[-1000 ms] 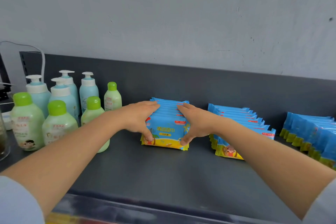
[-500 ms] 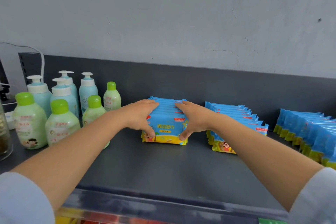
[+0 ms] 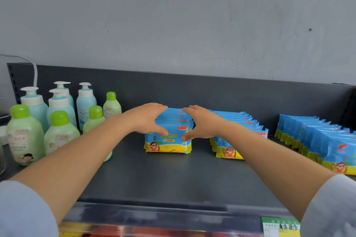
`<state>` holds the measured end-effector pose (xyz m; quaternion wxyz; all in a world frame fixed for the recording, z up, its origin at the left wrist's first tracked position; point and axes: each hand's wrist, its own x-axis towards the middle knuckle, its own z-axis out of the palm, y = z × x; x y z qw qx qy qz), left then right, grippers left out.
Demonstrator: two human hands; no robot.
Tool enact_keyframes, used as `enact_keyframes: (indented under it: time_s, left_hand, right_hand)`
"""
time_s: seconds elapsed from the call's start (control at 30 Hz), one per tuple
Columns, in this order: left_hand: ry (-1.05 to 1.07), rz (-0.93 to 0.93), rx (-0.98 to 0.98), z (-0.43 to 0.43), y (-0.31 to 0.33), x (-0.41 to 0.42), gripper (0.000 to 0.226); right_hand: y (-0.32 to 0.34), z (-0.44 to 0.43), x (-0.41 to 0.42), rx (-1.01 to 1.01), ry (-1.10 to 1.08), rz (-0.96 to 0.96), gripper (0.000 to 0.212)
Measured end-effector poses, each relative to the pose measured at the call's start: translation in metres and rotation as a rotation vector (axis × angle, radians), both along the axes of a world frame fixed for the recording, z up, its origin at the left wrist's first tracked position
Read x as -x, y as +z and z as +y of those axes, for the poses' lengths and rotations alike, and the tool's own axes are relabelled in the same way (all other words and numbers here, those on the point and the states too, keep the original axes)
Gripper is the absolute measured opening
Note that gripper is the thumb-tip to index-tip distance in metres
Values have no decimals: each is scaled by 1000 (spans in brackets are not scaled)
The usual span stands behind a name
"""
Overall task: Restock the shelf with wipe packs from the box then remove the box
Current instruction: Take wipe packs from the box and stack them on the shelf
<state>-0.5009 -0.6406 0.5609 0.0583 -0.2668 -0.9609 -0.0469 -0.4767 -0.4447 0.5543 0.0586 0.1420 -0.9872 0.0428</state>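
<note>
At frame centre a row of wipe packs (image 3: 167,144) stands upright on the dark shelf (image 3: 173,183). The left hand (image 3: 147,119) and right hand (image 3: 201,124) clasp it from either side, fingers curled over the top and thumbs on the front pack. Its yellow label reads "10" plus small characters. Bare shelf runs down to the front edge. A second row (image 3: 238,134) stands near at right, bottles (image 3: 59,132) at left.

- Packs (image 3: 169,140) on the shelf (image 3: 173,179), between left hand (image 3: 148,119) and right hand (image 3: 200,123).
- Bottles (image 3: 61,121) left of the left hand.
- Second row (image 3: 248,123) right of the right hand; third row (image 3: 317,136) farther right.
</note>
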Motion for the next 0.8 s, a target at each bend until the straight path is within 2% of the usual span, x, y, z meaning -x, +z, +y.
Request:
enact_keyframes:
  time_s: [0.23, 0.5, 0.63, 0.8]
  left_hand:
    - [-10, 33, 0, 13, 4, 1, 75]
    - [-67, 165, 9, 45, 15, -9, 60]
    - [-93, 227, 33, 68, 18, -18, 45]
    - [-151, 258, 64, 100, 20, -30, 44]
  right_hand:
    - [6, 5, -7, -9, -54, 47, 96]
    - [16, 27, -34, 2, -147, 107, 92]
    - [20, 51, -51, -17, -233, 160, 87]
    - [23, 92, -77, -72, -365, 198, 77]
